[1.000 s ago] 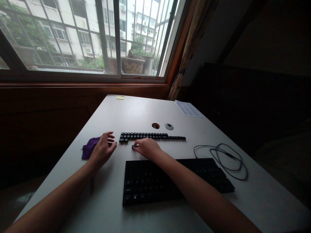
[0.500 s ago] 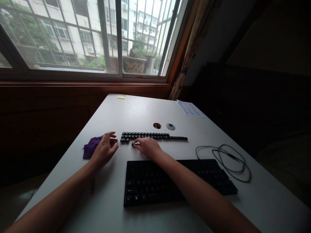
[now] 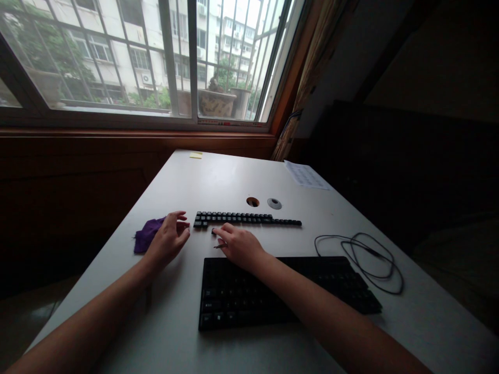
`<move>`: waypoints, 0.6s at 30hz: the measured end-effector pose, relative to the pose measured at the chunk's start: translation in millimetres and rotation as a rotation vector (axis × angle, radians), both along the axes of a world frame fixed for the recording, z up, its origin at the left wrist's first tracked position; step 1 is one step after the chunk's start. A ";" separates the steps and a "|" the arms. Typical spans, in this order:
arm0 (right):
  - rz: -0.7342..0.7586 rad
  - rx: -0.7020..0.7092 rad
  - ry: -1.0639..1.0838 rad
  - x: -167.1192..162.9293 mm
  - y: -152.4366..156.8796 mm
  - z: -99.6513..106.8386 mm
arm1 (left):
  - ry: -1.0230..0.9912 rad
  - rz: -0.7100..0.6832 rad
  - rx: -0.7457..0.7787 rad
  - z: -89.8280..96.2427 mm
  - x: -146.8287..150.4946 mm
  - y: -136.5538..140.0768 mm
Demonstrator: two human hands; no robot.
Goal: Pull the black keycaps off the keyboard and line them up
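Note:
My right hand (image 3: 240,244) is closed around a thin dark pointed tool (image 3: 219,246), whose tip sticks out to the left; its exact kind is too small to tell. The index finger of that hand reaches a loose black keycap (image 3: 213,231) on the white table. Just beyond lie rows of removed keycaps (image 3: 234,217). Below my right wrist sits a black keyboard (image 3: 222,296), partly covered by the forearm. My left hand (image 3: 170,234) is open with curved fingers, holding nothing, beside the purple cloth (image 3: 147,236) and left of the keycap rows.
A black cable (image 3: 364,270) lies coiled to the right of the keyboard. Farther back, the table (image 3: 218,176) has a round hole (image 3: 252,202) and a grey grommet (image 3: 274,203). A printed sheet (image 3: 307,175) and a yellow sticky note (image 3: 196,155) lie near the far edge.
My right hand has shifted slightly toward me and right. Its tool has come away from the keycap, and the index finger now reaches the keycap. My left hand stays put.

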State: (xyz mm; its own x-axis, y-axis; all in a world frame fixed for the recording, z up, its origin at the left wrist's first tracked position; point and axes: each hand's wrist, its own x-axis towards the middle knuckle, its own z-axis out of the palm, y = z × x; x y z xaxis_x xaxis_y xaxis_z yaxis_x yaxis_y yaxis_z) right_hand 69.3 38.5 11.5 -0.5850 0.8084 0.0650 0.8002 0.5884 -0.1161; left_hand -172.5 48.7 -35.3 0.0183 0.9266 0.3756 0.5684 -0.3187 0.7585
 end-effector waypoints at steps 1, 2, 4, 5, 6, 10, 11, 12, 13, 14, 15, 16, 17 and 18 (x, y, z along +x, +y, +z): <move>-0.003 -0.004 -0.011 -1.2 -0.8 0.0 | 0.002 -0.001 0.001 -0.1 -0.1 0.2; -0.005 -0.007 -0.021 -2.2 -1.3 -0.1 | 0.003 -0.001 0.002 -0.3 -0.2 0.3; -0.005 -0.009 -0.036 -3.8 -1.5 -0.4 | 0.006 0.001 0.005 -0.6 -0.3 0.5; -0.006 -0.009 -0.042 -4.4 -1.2 -0.6 | 0.006 0.003 0.007 -0.6 -0.3 0.5; -0.007 -0.009 -0.046 -4.8 -0.6 -0.9 | 0.007 0.003 0.008 -0.6 -0.2 0.3; -0.019 -0.002 -0.045 -6.1 4.6 -2.1 | -0.001 -0.004 0.005 0.1 0.4 -0.5; -0.023 -0.001 -0.041 -6.5 6.3 -2.6 | -0.003 -0.005 0.003 0.3 0.4 -0.7; -0.028 -0.001 -0.037 -6.8 7.9 -3.1 | -0.004 -0.005 0.001 0.4 0.5 -0.8; -0.032 -0.001 -0.033 -7.2 9.5 -3.6 | -0.004 -0.004 0.000 0.5 0.5 -0.8; -0.036 -0.003 -0.031 -7.6 10.9 -4.1 | -0.004 -0.005 0.000 0.5 0.5 -0.8; -0.038 -0.005 -0.028 -8.0 12.1 -4.6 | -0.005 -0.007 0.001 0.4 0.5 -0.8; -0.038 -0.008 -0.026 -8.4 13.0 -4.9 | -0.006 -0.010 0.002 0.3 0.5 -0.7; -0.038 -0.010 -0.023 -8.8 13.7 -5.2 | -0.007 -0.013 0.002 0.2 0.5 -0.7; -0.037 -0.010 -0.019 -9.2 14.2 -5.3 | -0.006 -0.016 0.001 0.2 0.6 -0.7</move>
State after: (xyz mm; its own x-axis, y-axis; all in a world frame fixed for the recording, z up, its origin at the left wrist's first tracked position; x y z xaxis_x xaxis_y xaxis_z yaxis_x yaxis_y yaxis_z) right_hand 60.1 52.8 6.1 -0.5559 0.8299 0.0462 0.8234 0.5575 -0.1064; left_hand -172.0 48.0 -35.1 0.0308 0.9257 0.3770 0.5589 -0.3286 0.7613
